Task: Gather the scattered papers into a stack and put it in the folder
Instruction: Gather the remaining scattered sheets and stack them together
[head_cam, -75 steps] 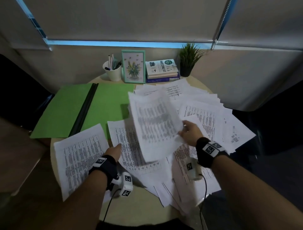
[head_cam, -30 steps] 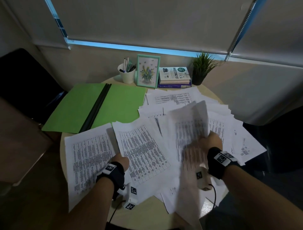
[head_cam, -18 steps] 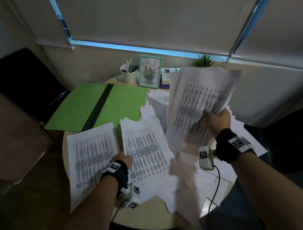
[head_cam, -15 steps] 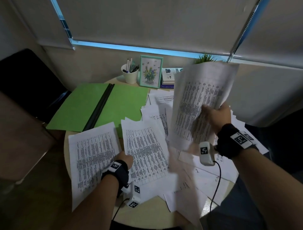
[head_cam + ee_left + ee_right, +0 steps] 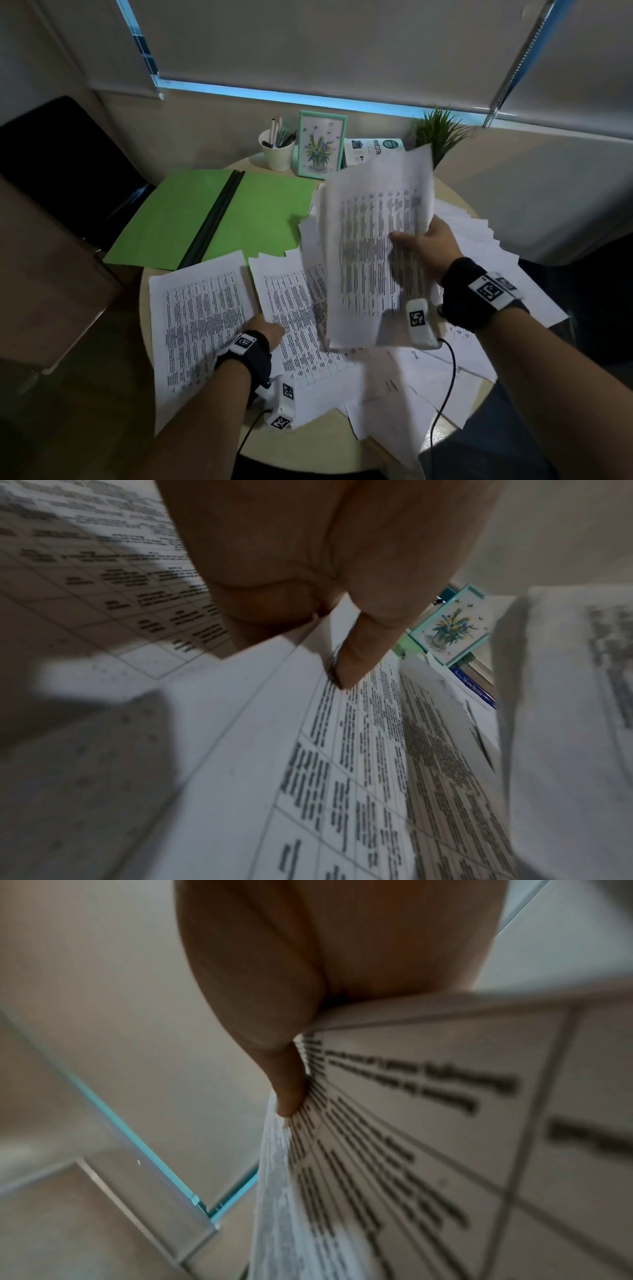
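- We hold a sheaf of white printed sheets (image 5: pixel 373 246) raised and nearly upright in our right hand (image 5: pixel 423 248); the grip is a pinch, thumb on the printed face and the other fingers behind. Lifted like this, the sheaf clears the loose pages below and can, we judge, be carried across to join another pile.
- Our left hand (image 5: pixel 265 332) lies on the flat white printed pages (image 5: pixel 202 322) at the near left of the round pale surface (image 5: pixel 308 442). The left wrist view shows its grip pinching a page edge, thumb (image 5: pixel 359 653) on top, probably to steady that pile as the stack's base.
- More white pages (image 5: pixel 472 346) lie fanned and overlapping on the right, not yet gathered.
- The open green paper folder (image 5: pixel 171 219) with its black spine lies flat at the far left with nothing inside, ready for the finished stack.
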The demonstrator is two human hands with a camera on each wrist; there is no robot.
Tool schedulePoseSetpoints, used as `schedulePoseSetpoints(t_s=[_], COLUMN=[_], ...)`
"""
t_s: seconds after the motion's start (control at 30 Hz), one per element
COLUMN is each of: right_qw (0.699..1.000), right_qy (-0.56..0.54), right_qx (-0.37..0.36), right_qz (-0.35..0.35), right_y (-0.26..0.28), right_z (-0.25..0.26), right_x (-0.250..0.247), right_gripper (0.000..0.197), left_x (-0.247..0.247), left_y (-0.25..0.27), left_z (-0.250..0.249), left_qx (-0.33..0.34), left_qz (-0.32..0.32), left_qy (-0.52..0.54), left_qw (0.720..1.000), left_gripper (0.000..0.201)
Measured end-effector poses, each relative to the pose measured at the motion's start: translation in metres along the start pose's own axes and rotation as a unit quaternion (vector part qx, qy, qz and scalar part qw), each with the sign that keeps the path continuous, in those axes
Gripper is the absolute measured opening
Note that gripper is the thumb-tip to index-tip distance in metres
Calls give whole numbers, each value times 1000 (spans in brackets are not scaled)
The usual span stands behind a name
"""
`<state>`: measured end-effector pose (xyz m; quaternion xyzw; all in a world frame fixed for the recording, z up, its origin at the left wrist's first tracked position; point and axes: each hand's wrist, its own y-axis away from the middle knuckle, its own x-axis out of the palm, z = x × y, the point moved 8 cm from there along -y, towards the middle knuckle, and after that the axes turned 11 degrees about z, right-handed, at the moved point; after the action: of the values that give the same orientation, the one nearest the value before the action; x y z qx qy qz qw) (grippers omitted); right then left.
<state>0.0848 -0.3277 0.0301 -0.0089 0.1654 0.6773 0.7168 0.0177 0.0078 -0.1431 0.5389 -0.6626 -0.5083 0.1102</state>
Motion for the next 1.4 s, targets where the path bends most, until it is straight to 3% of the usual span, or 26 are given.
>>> schedulePoseSetpoints(t_s=[0.17, 0.23, 0.3, 0.37, 0.53, 0.6, 0.67, 0.77, 0.87, 0.97, 1.17, 1.23, 1.33, 1.4], right_qw=[983, 976, 969, 964, 958, 956, 955, 957, 956, 965, 986, 986, 992, 993], right_qy=[147, 168, 193, 206, 220, 231, 230, 220, 213, 186, -20, -69, -91, -93], right_qx=[112, 141, 153, 169, 182, 176, 173, 157, 157, 154, 148, 125, 32, -28], right_qz=[6, -13, -30, -13, 29, 44, 70, 109, 124, 100, 76, 91, 82, 66], right_y=[3, 6, 9, 11, 15, 14, 16, 19, 19, 18, 17, 14, 13, 14], right_z=[-58, -83, -99, -112, -123, -123, -121, -117, -116, -116, -106, -91, -43, -12], right_x=[17, 22, 28, 39, 64, 75, 88, 108, 113, 103, 83, 80, 71, 62], right_gripper=[59, 51, 34, 28, 20, 27, 41, 50, 51, 38, 100, 88, 22, 17], left_x=[-10, -9, -8, -8, -4, -2, 2, 4, -2, -10, -37, -47, -62, -73], left_y=[11, 13, 8, 1, 15, 19, 20, 18, 20, 28, 59, 72, 95, 112], left_z=[-7, -12, -10, -4, -13, -15, -14, -14, -20, -34, -73, -87, -111, -127], left_qx=[36, 43, 38, 25, 44, 55, 70, 79, 95, 130, 226, 264, 316, 350], left_qz=[-47, -42, -35, -25, -24, -22, -11, -9, -34, -40, -57, -57, -66, -83], left_qy=[56, 44, 26, 13, 16, 39, 64, 19, 11, 34, 76, 85, 98, 116], left_qw=[997, 997, 998, 999, 999, 997, 995, 997, 995, 990, 969, 959, 941, 926], left_gripper=[46, 40, 51, 65, 66, 64, 76, 88, 57, 45, 38, 37, 32, 29])
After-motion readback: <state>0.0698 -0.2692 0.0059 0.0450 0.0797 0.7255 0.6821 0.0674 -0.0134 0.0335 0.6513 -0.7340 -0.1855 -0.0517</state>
